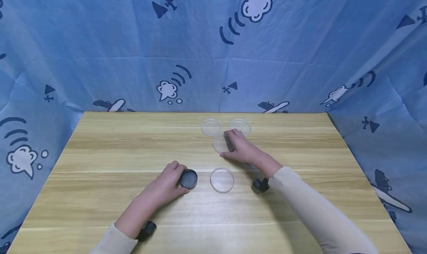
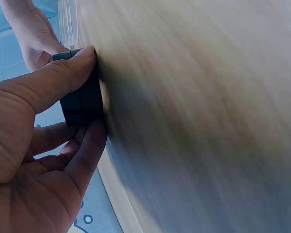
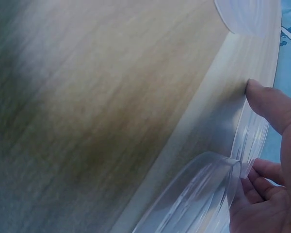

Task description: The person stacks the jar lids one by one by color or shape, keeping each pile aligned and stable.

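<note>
My left hand [image 1: 168,181] grips a short black round container [image 1: 188,179] on the table, thumb on its near side and fingers on the far side. In the left wrist view this black container [image 2: 82,94] has a seam near one end. Farther back, my right hand [image 1: 241,148] holds a clear petri dish [image 1: 220,144] between thumb and fingers; the right wrist view shows the dish [image 3: 249,131] spanning that grip. Another clear dish [image 1: 222,180] lies between the hands, just right of the black container.
Two more clear dishes, one at the back left [image 1: 211,127] and one at the back right [image 1: 241,126], lie beyond my right hand. Under the right wrist, another clear dish [image 3: 184,199] is mostly hidden in the head view. Patterned blue cloth [image 1: 200,43] hangs behind the wooden table [image 1: 116,154].
</note>
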`<control>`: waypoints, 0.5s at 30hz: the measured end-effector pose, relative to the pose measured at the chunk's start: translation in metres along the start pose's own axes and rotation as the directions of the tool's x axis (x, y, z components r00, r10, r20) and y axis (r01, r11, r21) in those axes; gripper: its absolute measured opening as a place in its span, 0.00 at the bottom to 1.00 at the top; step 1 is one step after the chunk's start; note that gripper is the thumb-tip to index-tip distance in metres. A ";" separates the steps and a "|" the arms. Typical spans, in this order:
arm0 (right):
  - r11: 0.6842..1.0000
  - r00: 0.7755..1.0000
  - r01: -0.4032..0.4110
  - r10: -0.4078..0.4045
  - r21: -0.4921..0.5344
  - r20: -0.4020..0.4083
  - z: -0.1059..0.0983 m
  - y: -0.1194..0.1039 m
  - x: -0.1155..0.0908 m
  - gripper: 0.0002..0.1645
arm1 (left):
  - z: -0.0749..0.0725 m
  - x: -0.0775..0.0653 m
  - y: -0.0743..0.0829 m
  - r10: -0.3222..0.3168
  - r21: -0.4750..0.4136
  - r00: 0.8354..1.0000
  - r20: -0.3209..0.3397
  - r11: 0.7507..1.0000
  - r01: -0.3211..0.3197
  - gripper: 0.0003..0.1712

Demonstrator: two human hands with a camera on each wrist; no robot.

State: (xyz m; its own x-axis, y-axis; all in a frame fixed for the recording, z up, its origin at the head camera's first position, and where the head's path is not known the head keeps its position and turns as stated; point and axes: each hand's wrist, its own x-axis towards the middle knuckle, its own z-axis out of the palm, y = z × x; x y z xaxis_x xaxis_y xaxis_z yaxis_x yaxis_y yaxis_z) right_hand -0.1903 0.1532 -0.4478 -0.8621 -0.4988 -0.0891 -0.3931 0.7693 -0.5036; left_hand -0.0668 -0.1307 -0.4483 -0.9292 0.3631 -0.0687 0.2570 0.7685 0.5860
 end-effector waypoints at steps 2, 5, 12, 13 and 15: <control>1.000 1.000 -0.001 0.001 0.002 0.001 0.000 0.000 0.000 0.48 | 0.000 0.000 0.000 -0.004 -0.004 1.000 0.003 1.000 0.004 0.29; 1.000 1.000 -0.001 0.001 0.004 0.002 0.000 0.000 -0.001 0.48 | 0.000 0.000 0.001 -0.014 -0.007 1.000 0.011 1.000 0.014 0.29; 1.000 1.000 -0.007 0.007 0.017 0.000 -0.001 0.001 -0.001 0.48 | 0.000 0.000 0.002 -0.023 -0.002 1.000 0.015 1.000 0.023 0.29; 1.000 1.000 -0.008 0.008 0.019 0.000 -0.001 0.000 -0.001 0.48 | 0.000 0.000 0.002 -0.025 0.000 1.000 0.015 1.000 0.025 0.29; 1.000 1.000 -0.008 0.009 0.018 -0.003 -0.001 0.000 0.000 0.49 | -0.001 0.000 0.002 -0.030 0.002 0.999 0.017 1.000 0.030 0.29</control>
State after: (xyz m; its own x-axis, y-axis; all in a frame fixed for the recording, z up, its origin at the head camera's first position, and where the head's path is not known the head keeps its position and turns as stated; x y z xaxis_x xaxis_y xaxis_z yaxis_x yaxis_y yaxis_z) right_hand -0.1904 0.1534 -0.4471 -0.8665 -0.4910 -0.0907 -0.3799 0.7661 -0.5184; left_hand -0.0664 -0.1298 -0.4469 -0.9320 0.3484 -0.0998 0.2292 0.7801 0.5821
